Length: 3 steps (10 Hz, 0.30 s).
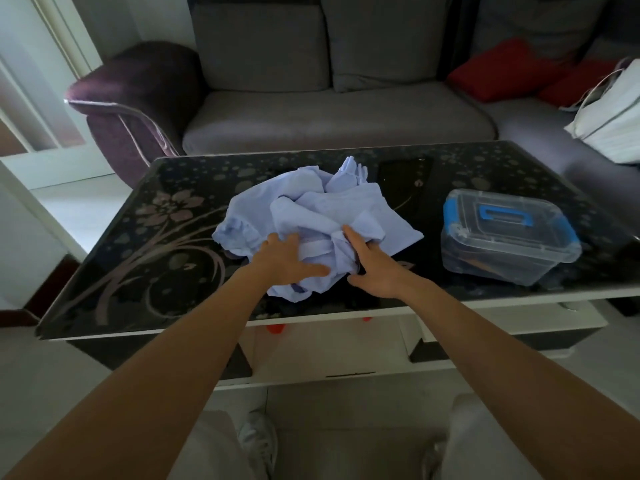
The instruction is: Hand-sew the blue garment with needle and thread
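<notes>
Two grips [289, 258] [372, 263] rest on blue garment [311, 206].

On the single desk [138, 237] there were one blue garment [311, 209] and one clear lidded box [509, 237]. Two hands reached in, one left hand [287, 258] and one right hand [374, 265]. Behind, one sofa [329, 119] carried two red cushions [505, 69] [575, 81] and one white bag [613, 123].
</notes>
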Tool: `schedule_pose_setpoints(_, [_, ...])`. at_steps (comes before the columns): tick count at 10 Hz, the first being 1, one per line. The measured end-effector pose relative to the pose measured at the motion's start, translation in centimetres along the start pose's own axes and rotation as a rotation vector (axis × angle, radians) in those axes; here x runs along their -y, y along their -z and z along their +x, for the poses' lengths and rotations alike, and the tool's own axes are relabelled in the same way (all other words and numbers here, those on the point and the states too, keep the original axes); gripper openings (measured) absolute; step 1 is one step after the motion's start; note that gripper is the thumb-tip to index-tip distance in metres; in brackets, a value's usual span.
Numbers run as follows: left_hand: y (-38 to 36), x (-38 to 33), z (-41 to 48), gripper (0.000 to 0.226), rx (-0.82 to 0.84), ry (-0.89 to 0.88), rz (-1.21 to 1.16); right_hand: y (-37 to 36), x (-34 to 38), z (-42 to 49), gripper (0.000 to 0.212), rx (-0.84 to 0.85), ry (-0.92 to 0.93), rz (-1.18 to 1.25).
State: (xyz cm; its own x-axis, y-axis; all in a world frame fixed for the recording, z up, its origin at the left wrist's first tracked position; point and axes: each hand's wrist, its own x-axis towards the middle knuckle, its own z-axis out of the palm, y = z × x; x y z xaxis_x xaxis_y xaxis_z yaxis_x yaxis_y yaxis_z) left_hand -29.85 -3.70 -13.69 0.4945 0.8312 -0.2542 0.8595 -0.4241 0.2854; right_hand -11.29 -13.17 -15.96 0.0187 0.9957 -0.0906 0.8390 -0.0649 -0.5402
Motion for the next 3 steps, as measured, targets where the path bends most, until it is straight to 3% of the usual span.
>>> schedule_pose_setpoints(1, [0.7, -1.2, -1.0, 0.091, -0.061, 0.024, -0.013, 1.1, 1.3, -1.8, 0.096, 0.053, -0.055, -0.046])
schedule_pose_setpoints(2, [1.1, -1.6, -1.5, 0.074, -0.101, 0.022, 0.01, 3.1, 3.1, -3.8, 0.08, 0.016, -0.041, -0.034])
schedule_pose_setpoints(3, [1.8, -2.1, -2.1, 0.068, -0.082, -0.015, -0.056, 6.1, 4.6, -6.0, 0.044, -0.053, -0.004, -0.029])
